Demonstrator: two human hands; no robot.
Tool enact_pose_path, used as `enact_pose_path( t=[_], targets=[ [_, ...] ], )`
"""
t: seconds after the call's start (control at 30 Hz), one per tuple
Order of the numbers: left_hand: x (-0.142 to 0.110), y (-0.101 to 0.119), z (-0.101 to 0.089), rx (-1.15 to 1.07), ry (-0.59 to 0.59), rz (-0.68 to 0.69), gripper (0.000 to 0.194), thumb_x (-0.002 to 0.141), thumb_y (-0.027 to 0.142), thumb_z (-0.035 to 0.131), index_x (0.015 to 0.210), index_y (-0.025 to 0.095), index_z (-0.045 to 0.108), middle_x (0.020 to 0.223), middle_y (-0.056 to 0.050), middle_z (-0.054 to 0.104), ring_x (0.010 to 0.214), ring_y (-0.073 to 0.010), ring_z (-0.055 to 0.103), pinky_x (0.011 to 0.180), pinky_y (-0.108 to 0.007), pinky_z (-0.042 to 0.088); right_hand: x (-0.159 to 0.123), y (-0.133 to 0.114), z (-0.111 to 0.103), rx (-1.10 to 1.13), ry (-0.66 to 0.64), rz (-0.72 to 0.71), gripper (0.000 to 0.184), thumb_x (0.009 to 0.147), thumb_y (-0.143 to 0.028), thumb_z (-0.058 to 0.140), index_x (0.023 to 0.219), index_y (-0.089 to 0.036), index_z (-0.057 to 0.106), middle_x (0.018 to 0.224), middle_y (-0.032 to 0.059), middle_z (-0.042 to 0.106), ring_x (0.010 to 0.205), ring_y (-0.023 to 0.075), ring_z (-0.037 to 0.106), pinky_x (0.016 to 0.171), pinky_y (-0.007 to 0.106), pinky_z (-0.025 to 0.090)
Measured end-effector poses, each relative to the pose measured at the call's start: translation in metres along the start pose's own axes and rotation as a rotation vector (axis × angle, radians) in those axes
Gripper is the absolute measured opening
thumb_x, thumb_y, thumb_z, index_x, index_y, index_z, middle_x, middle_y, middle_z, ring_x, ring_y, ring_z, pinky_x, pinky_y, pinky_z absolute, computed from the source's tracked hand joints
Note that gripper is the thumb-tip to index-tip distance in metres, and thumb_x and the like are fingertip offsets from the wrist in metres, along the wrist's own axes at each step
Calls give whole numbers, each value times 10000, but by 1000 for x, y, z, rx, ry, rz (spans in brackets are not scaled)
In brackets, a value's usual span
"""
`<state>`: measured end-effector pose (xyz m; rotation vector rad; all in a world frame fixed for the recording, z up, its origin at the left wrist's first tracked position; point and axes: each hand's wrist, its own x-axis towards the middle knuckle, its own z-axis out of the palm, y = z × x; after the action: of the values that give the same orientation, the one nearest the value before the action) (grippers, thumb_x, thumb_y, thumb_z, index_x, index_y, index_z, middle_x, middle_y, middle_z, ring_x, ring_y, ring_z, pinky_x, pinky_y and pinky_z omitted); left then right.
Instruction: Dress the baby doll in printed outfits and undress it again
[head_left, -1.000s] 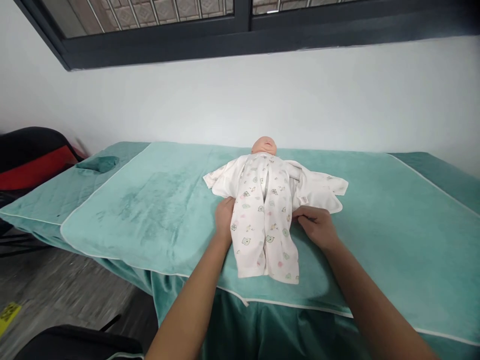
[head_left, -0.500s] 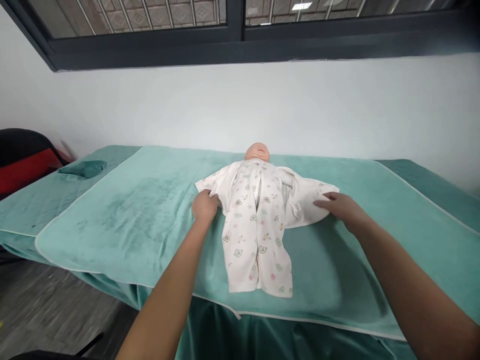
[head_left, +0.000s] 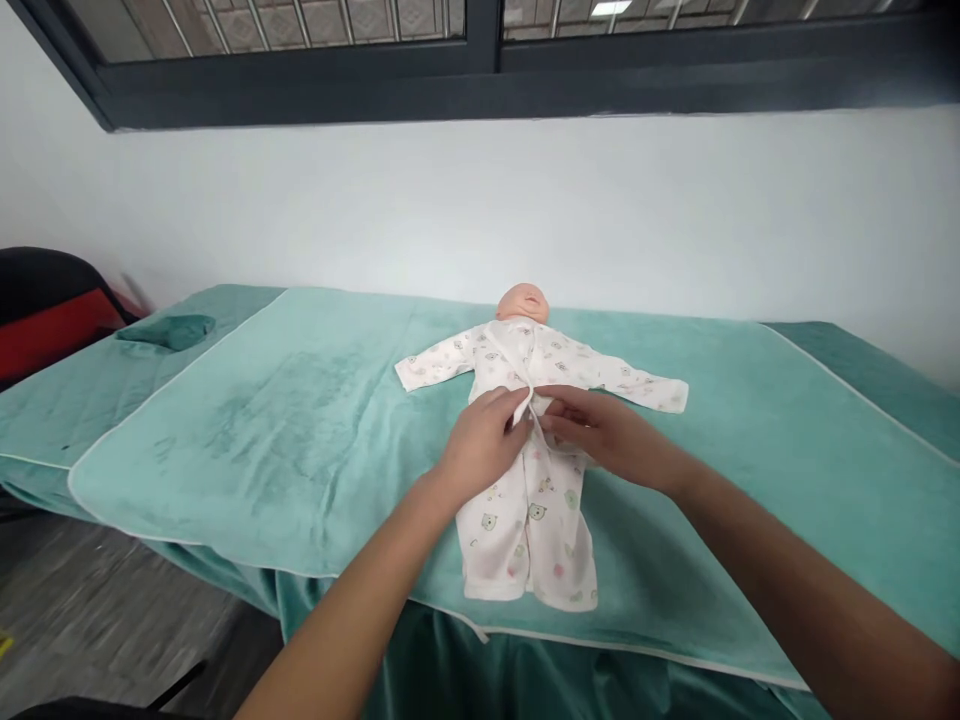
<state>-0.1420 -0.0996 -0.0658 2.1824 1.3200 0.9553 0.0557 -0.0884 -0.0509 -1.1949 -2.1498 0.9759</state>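
A baby doll point(head_left: 523, 301) lies on its back with its head toward the wall. It wears a white baby jacket point(head_left: 502, 345) printed with small animals, its sleeves spread to both sides. Matching baby trousers point(head_left: 525, 540) extend toward me. At the doll's middle, my left hand point(head_left: 487, 440) pinches the left front edge of the jacket. Facing it, my right hand point(head_left: 600, 425) has the other front edge between thumb and fingers. The two edges come together between my fingertips, and my hands hide the doll's waist.
A green plush mat point(head_left: 247, 450) with white piping covers the bed point(head_left: 45, 410). A small green pillow-like piece point(head_left: 169, 332) lies at the far left, by a black and red chair point(head_left: 60, 310). Behind stands a white wall point(head_left: 375, 220) under a dark window frame point(head_left: 300, 95).
Both hands have moved inward from the jacket's outspread sides to the doll's middle. The jacket fronts are now folded over the body, and the printed sleeves lie out flat.
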Motion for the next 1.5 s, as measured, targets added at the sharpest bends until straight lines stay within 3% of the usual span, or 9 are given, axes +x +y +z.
enact_pose_path(
  t=[0.07,0.23,0.47,0.7,0.9,1.0,1.13,1.27,1.5],
  targets=[
    [-14,-8,4,24,21,36,246,924,228,506,1107,212,670,917,-40,647,904,-196,602,814,-318,491,-13,9,1,51,172,26,315,930,-466,548,1136,-265,674,888,25,690,800,194,631,672,313,501],
    [-38,-29,7,32,322,-31,272,939,210,493,1183,212,611,1106,-75,616,1054,-211,571,939,-365,464,-30,32,12,56,410,92,280,906,-455,586,1058,-241,682,1000,53,703,866,217,638,767,359,513],
    [-43,-37,6,-127,235,-206,260,969,387,476,819,197,569,831,-11,585,793,-154,555,753,-286,442,-30,22,24,60,226,48,224,912,-451,572,953,-247,654,912,36,684,820,202,624,735,338,496],
    [46,-52,-8,-229,336,-313,223,926,358,514,870,192,651,889,-26,689,854,-176,602,816,-294,439,63,26,-8,-260,630,79,233,894,-429,526,887,-215,617,991,89,669,865,234,609,772,373,457],
    [111,-43,-5,-479,264,-171,193,888,233,510,1001,182,658,1045,-66,725,933,-176,647,859,-305,467,138,19,-38,-422,359,353,319,783,-444,653,591,-229,516,624,84,591,679,260,575,647,356,381],
    [118,-40,-8,-692,164,-56,241,885,252,515,1080,196,645,1058,-63,731,885,-158,666,748,-263,492,149,22,-46,-268,309,323,265,770,-336,628,559,-223,516,584,49,571,615,212,533,618,332,347],
    [134,-64,-11,-568,372,-296,209,819,238,582,991,167,677,872,-54,730,715,-147,637,605,-241,459,153,37,-36,-129,532,241,193,790,-307,520,625,-212,551,674,30,624,645,186,521,627,319,355],
    [153,-83,-9,-333,280,-405,152,782,296,650,819,164,716,745,-46,708,616,-149,589,594,-269,448,155,47,-23,-87,628,203,130,758,-303,549,683,-211,601,767,19,664,714,183,535,695,317,380],
    [154,-66,-4,-840,207,-77,267,822,220,617,1080,215,687,1218,-68,704,1050,-190,668,881,-295,521,157,44,-18,262,762,234,182,745,-373,603,693,-204,640,664,-14,614,641,158,503,652,299,383]
  ],
)
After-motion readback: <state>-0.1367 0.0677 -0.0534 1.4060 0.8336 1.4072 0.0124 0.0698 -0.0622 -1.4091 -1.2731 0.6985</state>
